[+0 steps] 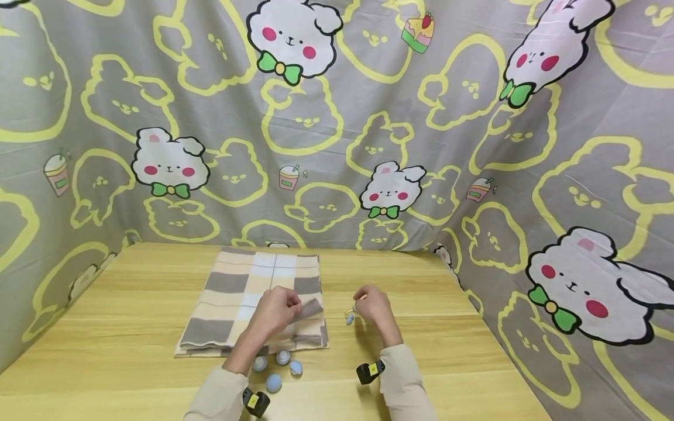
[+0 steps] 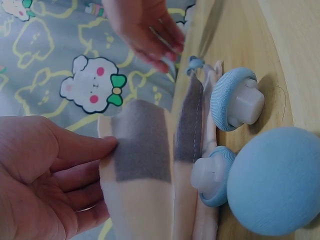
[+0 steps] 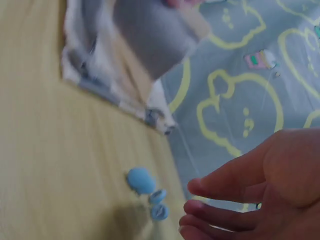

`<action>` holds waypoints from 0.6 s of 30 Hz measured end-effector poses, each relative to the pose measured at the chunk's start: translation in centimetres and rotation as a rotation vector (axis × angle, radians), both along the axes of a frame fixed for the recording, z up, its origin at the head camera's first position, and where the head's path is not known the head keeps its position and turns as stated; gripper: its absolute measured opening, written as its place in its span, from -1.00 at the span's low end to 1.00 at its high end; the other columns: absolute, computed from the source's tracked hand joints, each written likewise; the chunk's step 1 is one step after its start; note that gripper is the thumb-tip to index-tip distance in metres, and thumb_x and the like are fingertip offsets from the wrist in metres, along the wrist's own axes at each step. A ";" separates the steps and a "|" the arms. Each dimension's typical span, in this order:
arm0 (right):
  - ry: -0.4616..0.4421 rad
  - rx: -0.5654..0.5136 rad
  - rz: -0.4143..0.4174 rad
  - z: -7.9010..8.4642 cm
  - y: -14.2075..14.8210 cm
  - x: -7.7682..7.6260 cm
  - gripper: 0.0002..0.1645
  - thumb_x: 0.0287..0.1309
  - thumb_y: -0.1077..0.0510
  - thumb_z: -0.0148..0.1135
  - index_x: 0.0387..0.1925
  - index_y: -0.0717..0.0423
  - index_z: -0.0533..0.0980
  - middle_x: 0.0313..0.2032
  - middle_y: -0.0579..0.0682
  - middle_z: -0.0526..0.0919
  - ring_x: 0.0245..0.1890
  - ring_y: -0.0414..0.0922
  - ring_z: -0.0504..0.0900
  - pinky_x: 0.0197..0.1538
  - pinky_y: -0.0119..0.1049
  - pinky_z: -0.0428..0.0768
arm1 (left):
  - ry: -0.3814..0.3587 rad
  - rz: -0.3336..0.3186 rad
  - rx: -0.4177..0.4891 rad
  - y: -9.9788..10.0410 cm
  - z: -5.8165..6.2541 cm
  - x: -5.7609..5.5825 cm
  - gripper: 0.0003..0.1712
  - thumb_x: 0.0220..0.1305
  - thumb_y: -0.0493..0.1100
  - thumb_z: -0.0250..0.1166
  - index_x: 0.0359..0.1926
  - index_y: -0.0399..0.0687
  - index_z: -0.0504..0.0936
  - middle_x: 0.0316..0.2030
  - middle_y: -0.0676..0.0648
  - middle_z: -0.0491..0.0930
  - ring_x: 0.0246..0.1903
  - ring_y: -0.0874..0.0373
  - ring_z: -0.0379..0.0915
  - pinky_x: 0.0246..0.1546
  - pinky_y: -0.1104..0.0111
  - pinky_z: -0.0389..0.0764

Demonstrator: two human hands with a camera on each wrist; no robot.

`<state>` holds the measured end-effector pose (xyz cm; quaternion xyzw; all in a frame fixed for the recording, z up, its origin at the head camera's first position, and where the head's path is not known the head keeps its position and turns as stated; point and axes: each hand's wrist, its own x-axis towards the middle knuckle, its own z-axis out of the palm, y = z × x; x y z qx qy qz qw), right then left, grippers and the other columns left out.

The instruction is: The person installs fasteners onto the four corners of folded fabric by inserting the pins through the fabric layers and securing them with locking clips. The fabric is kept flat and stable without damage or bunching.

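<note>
A folded plaid cloth (image 1: 263, 286) in grey, beige and white lies on the table. My left hand (image 1: 276, 310) pinches the edge of its upper layer near the front right corner and holds that flap (image 2: 142, 145) raised. My right hand (image 1: 372, 305) hovers right of the cloth with thumb and fingers slightly apart (image 3: 250, 190); I see nothing between them in the right wrist view. Below it lie small blue pieces (image 3: 141, 180), with thin yellowish parts beside them in the head view. Several blue round-capped fasteners (image 1: 273, 383) with white plastic stems lie before the cloth.
The wooden table (image 1: 442, 351) extends on both sides of the cloth. A grey curtain (image 1: 326, 134) with cartoon rabbits hangs behind it and along the sides. Black wrist cameras (image 1: 370, 372) sit at both sleeves.
</note>
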<state>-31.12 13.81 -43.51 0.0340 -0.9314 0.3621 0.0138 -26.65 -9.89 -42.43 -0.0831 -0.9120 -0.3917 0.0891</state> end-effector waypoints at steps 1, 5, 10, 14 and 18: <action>-0.007 0.009 -0.009 -0.2 0.1 -0.1 -0.72 0.08 0.36 0.13 -0.18 0.26 0.65 -0.28 0.15 0.69 -0.46 -0.09 0.52 -0.44 -0.32 0.42 | -0.003 0.003 0.002 0.0 0.0 0.0 -0.89 0.18 -0.35 0.43 -0.48 -0.15 0.74 -0.59 0.04 0.66 -0.55 0.23 0.50 -0.46 0.34 0.53; -0.014 0.052 -0.026 -0.8 0.2 -0.2 -0.85 0.07 0.38 0.19 -0.30 0.25 0.62 -0.38 0.10 0.66 -0.48 -0.08 0.49 -0.43 -0.30 0.45 | -0.017 0.008 0.016 0.0 -0.1 -0.1 -0.88 0.18 -0.34 0.42 -0.48 -0.15 0.74 -0.60 0.04 0.64 -0.57 0.21 0.48 -0.48 0.35 0.51; -0.009 0.084 -0.029 -1.3 -0.1 -0.2 -0.95 0.05 0.39 0.21 -0.43 0.24 0.57 -0.47 0.07 0.62 -0.49 -0.06 0.51 -0.41 -0.26 0.50 | -0.021 0.016 0.019 -0.1 0.0 -0.1 -0.88 0.20 -0.34 0.41 -0.47 -0.14 0.73 -0.59 0.04 0.63 -0.56 0.21 0.47 -0.49 0.36 0.49; 0.005 0.106 -0.047 -1.7 -0.3 -0.1 -0.89 0.04 0.41 0.20 -0.51 0.20 0.53 -0.52 0.04 0.57 -0.51 -0.06 0.47 -0.44 -0.29 0.45 | -0.018 0.015 0.019 -0.1 0.0 -0.2 -0.88 0.20 -0.34 0.41 -0.47 -0.14 0.73 -0.59 0.03 0.63 -0.56 0.21 0.47 -0.49 0.36 0.49; 0.041 0.157 -0.059 -2.0 -0.3 -0.2 -0.84 0.02 0.42 0.16 -0.57 0.17 0.51 -0.56 0.02 0.54 -0.54 -0.07 0.45 -0.47 -0.30 0.41 | -0.018 0.018 0.022 -0.1 -0.1 -0.2 -0.88 0.19 -0.34 0.42 -0.48 -0.13 0.73 -0.60 0.04 0.63 -0.57 0.21 0.47 -0.49 0.36 0.49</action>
